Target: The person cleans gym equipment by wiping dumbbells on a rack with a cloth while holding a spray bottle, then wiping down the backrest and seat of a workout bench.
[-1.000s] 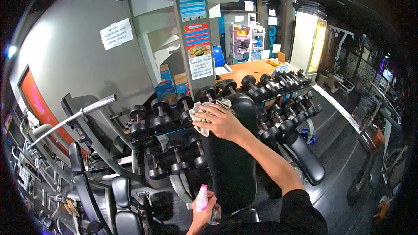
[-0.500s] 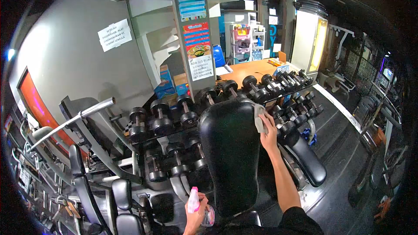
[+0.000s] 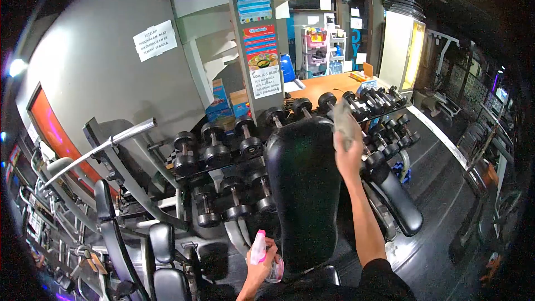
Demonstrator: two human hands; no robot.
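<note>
A black padded backrest of a bench stands upright in the middle of the view. At its upper right edge, my right hand is closed on a grey cloth, blurred by motion. Lower down, to the left of the backrest, my left hand is wrapped round a clear spray bottle with a pink and white spray head. Part of the bottle is hidden behind the fingers. The bench's seat shows only partly at the bottom.
Behind the backrest runs a two-tier rack of black dumbbells. Another black bench stands to the right. On the left is a machine with a silver bar and black pads. An orange-brown desk lies beyond the rack.
My right hand and the cloth have moved up along the backrest's right edge, and the cloth is now blurred. The whole view has shifted slightly. My left hand still holds the spray bottle.
</note>
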